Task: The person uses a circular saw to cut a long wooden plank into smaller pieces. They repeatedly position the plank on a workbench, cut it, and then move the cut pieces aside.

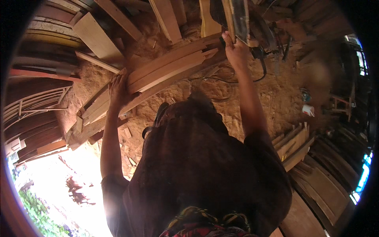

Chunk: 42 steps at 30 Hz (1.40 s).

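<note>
My left hand presses over a long wooden plank, its fingers curling toward the far edge and its thumb stretched out along the top. The plank lies on a long timber bench or beam that runs from lower left to upper right, and its right end looks notched or splintered. At the top, my right hand is closed around the lower end of a long narrow wooden piece. Beside that piece, and touching the hand, is a dark flat panel whose kind I cannot make out.
Sawdust and wood scraps cover the ground. Boards lean at the upper left and at the top. A black cable loops near my right forearm. A white container stands to the right, above stacked planks. Bright daylight enters lower left.
</note>
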Each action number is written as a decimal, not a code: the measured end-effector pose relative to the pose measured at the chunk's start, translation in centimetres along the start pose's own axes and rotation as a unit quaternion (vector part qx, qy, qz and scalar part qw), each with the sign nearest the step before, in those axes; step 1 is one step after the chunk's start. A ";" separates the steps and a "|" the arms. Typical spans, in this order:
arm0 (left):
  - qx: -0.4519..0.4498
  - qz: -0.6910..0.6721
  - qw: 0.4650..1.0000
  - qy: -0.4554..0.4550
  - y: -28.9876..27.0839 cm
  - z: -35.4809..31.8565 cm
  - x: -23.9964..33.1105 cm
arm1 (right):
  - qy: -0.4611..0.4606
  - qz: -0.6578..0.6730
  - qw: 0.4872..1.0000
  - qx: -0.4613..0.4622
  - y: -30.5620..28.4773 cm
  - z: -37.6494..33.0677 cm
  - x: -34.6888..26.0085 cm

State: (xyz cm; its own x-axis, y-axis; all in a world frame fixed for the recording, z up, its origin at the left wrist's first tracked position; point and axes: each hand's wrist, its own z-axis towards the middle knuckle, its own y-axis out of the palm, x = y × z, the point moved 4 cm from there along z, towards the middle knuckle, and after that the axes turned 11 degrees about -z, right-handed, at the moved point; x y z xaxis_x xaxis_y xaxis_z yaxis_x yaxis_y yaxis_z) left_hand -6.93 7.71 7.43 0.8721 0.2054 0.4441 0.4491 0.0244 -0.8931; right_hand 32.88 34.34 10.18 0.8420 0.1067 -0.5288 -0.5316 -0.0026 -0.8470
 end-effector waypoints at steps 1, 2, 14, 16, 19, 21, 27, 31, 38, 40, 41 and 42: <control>-0.004 0.000 1.000 -0.002 0.1 0.0 -0.4 | 0.005 -0.022 1.000 -0.016 1.1 0.5 0.9; -0.008 0.000 1.000 -0.006 0.0 -0.1 -0.3 | 0.008 -0.036 0.999 -0.032 1.7 0.7 1.2; 0.021 0.017 1.000 -0.002 -0.3 -0.5 1.0 | -0.082 0.066 0.994 0.010 3.4 0.0 0.7; 0.029 0.025 0.999 0.007 -0.3 -0.7 0.8 | -0.052 0.062 0.996 -0.023 3.6 -0.3 0.2; 0.036 0.036 0.999 0.006 -0.1 -0.9 0.4 | -0.059 0.077 0.995 -0.027 4.0 -0.6 0.2; 0.037 0.035 0.999 0.006 0.0 -0.7 0.7 | -0.092 0.078 0.993 0.005 4.0 -0.6 0.1; 0.051 0.032 0.998 0.024 -0.3 -0.8 1.3 | -0.109 0.069 0.991 0.018 3.9 -0.8 -0.5; 0.054 0.033 0.998 0.020 -0.6 -0.9 1.7 | -0.109 0.087 0.990 0.014 3.2 -1.2 -1.2; 0.054 0.024 0.998 0.028 -0.5 -0.7 1.5 | -0.103 0.066 0.992 -0.008 3.6 -1.1 -1.1; 0.050 0.022 0.998 0.025 -0.3 -0.6 1.1 | -0.111 0.077 0.991 0.001 3.7 -1.1 -1.1; 0.047 0.022 0.998 0.024 -0.2 -0.6 1.1 | -0.115 0.082 0.990 0.006 3.7 -1.1 -1.1; 0.046 0.020 0.998 0.025 -0.1 -0.5 1.0 | -0.107 0.071 0.992 -0.007 3.8 -1.1 -1.1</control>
State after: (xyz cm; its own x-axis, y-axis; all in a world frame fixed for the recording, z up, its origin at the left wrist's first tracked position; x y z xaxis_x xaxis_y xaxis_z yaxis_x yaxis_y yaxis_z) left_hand -5.99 7.39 8.06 0.8985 0.1590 0.4092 0.3962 0.1078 -0.9118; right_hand 30.07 33.09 7.50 0.7195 0.3122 -0.6204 -0.6407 -0.0465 -0.7664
